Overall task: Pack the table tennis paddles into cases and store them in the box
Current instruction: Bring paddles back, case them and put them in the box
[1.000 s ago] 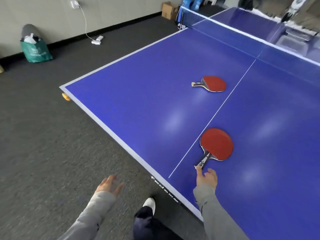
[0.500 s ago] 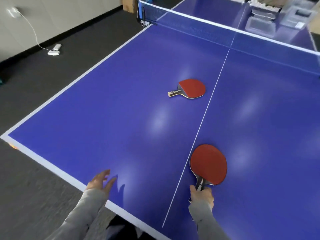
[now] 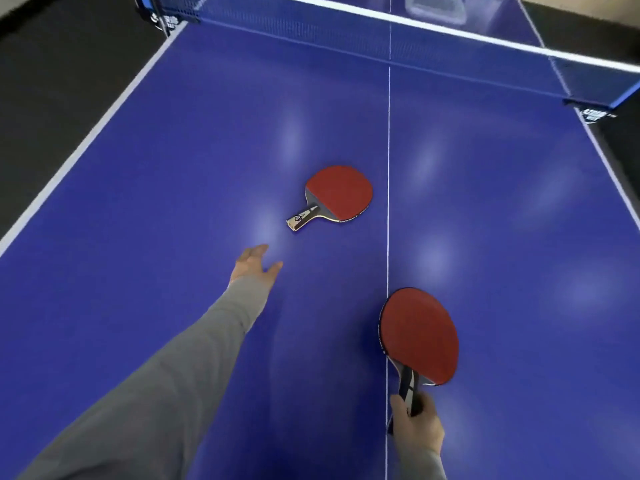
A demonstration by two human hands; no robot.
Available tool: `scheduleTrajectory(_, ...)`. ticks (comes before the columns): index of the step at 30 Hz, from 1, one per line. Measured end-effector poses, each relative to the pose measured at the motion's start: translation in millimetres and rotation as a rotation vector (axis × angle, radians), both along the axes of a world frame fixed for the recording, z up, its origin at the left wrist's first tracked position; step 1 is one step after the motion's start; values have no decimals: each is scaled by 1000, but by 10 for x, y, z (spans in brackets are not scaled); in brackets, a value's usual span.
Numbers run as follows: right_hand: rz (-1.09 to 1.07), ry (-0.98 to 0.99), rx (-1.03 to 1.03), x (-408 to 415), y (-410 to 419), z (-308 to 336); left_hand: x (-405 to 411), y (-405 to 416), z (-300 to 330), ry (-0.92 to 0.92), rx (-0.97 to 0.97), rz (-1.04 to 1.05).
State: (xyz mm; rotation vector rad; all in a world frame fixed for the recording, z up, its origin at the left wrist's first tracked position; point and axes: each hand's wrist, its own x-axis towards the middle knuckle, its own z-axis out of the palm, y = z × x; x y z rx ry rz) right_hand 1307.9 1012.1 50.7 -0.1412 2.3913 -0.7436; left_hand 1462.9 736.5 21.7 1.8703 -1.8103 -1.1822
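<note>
Two red-faced table tennis paddles are in view on the blue table (image 3: 173,168). My right hand (image 3: 415,424) grips the dark handle of the near paddle (image 3: 420,336), whose blade points away from me beside the white centre line. The far paddle (image 3: 337,194) lies flat left of the centre line, its short wooden handle pointing toward me and to the left. My left hand (image 3: 254,266) is stretched out with fingers spread, a short way below that handle and not touching it. No case is visible.
The net (image 3: 381,32) spans the table at the far end, with its clamp post (image 3: 594,110) on the right edge. A clear plastic box (image 3: 434,6) sits beyond the net. Dark carpet lies past the left side line.
My view has swung to face the table squarely. My right hand has closed on the near paddle's handle. My left arm has reached forward over the table toward the far paddle.
</note>
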Motion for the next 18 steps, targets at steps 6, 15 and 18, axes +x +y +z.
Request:
scheduleTrajectory(6,-102,168,-65,12,-330,-57,-700,-956,-244,-166,-81,-174)
scheduleTrajectory(15,-241,255,-151,-20,-361,-488,-1173,-1253,-430,-301,-240,-297)
scheduleTrajectory(18,-251,258,-150,-1,-362,-442,-1201,-1163,-423,-278,-189,-294)
